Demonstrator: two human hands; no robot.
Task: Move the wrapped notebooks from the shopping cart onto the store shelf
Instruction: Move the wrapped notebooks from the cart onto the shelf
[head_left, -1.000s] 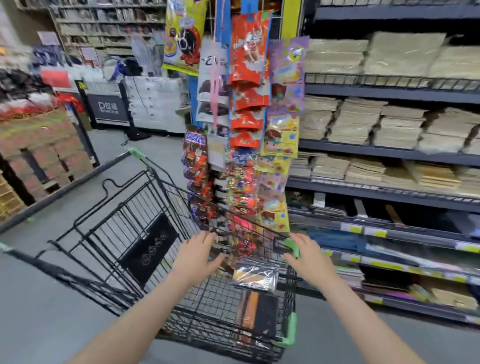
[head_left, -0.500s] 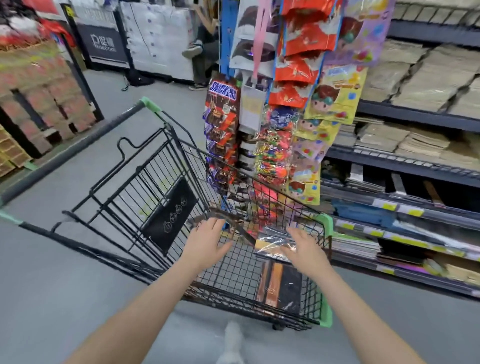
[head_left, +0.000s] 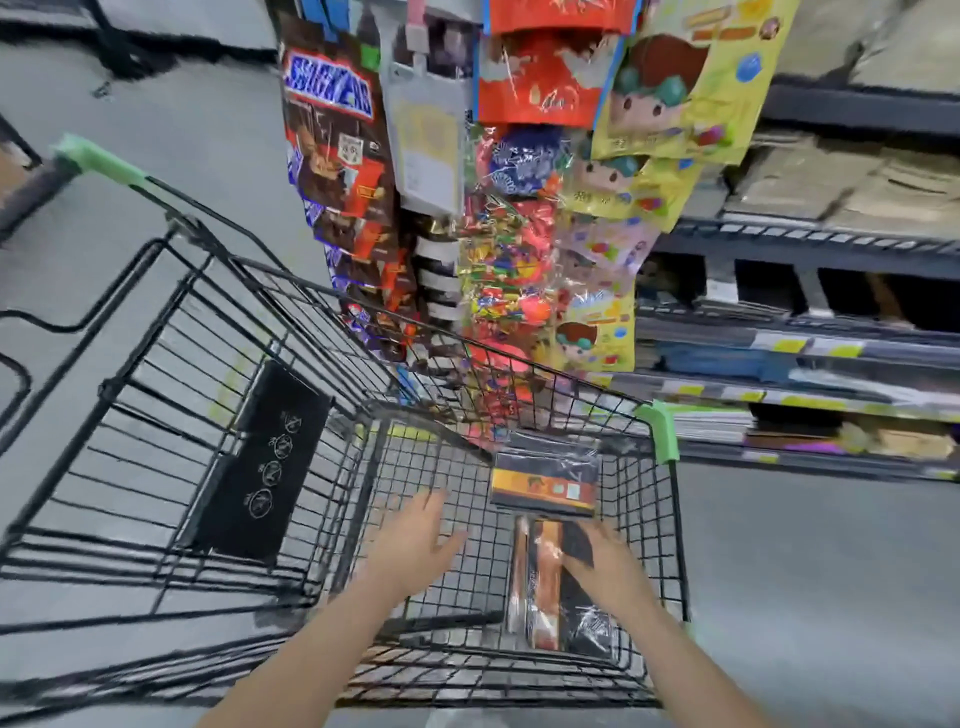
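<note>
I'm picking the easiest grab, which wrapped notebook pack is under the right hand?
The near pack, lying lengthwise under the right hand; the far pack lies crosswise beyond it.

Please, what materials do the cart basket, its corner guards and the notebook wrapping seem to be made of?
Cart basket: likely metal wire with a black coating, seen as thin welded grid bars.
Corner guards: probably plastic, matte green, moulded.
Notebook wrapping: clear plastic film, judging by glossy wrinkles and glare.
</note>
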